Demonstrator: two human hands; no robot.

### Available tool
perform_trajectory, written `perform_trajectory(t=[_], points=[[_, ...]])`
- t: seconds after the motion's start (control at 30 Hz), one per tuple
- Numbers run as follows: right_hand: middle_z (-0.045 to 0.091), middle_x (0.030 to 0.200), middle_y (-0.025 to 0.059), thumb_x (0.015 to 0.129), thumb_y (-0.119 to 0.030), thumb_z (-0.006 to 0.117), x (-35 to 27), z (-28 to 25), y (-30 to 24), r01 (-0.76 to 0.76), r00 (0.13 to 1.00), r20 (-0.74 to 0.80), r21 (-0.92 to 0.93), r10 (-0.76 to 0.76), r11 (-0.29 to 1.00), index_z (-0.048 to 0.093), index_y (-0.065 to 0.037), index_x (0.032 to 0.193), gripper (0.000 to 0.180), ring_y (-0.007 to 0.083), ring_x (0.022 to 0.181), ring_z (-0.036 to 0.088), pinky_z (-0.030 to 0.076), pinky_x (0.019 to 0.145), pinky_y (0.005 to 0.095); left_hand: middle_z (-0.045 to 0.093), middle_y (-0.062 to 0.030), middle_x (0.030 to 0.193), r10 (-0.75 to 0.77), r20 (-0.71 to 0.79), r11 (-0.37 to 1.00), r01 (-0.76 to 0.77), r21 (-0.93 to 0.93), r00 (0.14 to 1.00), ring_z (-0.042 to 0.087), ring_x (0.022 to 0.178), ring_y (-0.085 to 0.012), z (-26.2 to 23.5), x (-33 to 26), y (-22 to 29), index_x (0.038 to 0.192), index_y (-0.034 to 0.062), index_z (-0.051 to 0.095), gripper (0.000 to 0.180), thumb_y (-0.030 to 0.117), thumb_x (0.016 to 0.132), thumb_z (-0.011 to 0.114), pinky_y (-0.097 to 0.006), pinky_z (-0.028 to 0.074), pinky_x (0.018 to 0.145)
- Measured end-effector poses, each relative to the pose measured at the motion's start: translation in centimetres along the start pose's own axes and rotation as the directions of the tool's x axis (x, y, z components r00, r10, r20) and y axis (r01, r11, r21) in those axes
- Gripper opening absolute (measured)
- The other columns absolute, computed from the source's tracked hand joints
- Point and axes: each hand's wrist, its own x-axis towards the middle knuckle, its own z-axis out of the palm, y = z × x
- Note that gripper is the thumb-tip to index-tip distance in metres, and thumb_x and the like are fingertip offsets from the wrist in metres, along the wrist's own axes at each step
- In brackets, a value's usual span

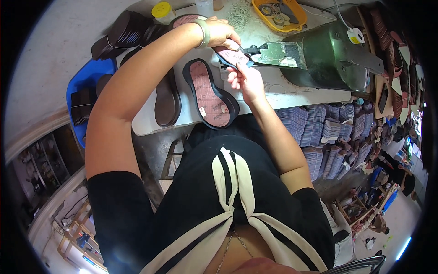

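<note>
Pink-topped sole gripped at the machine, its surface marked with writing

The left hand (221, 34) closes on the far side of a pink-topped sole (232, 55), fingers bent over its edge. The right hand (248, 84) pinches the near edge, thumb on top, the other fingers curled. The sole is at the far side of the white table (267, 98), just left of a green machine (324, 57). Dark marks like writing run across its pink face, too small to read surely.

Nearer and to the left lies a dark-rimmed sole (210, 93), its pink lining covered with line patterns and lettering; two small pale labels sit toward its near end. Left of it, a brown sole (166, 102) shows no legible marking. A yellow sticker (354, 40) marks the white fitting (351, 33) above the machine. Beyond, on the far side, stands a yellow basket (299, 13) holding tape-like rings (278, 19).
</note>
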Motion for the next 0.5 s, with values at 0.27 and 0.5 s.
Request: perform_trajectory(t=[0.27, 0.5], points=[[0.061, 0.061, 0.0048, 0.092, -0.031, 0.054, -0.3, -1.9, -2.1, -0.025, 0.999, -0.040, -0.180, 0.018, 0.983, 0.064, 0.001, 0.082, 0.034, 0.0069, 0.044, 0.051, 0.035, 0.041, 0.0182, 0.063, -0.0148, 0.110, -0.173, 0.008, 0.953, 0.170, -0.252, 0.985, 0.059, 0.101, -0.0333, 1.7, -2.2, 2.1, 0.123, 0.0187, 0.056, 0.036, 0.035, 0.092, 0.047, -0.039, 0.045, 0.088], [0.064, 0.069, 0.0037, 0.091, -0.024, 0.054, -1.7, -3.1, -2.6, 0.060, 0.998, 0.037, -0.280, -0.052, 0.958, 0.065, -0.001, 0.086, 0.026, 0.0072, 0.052, 0.056, 0.039, 0.046, 0.0193, 0.059, -0.0155, 0.119, -0.331, -0.101, 0.804, 0.224, -0.550, 0.938, 0.057, 0.107, -0.0325, 3.9, -3.8, 4.4, 0.132, 0.0159, 0.046, 0.043, 0.035, 0.093, 0.043, -0.038, 0.041, 0.095]])
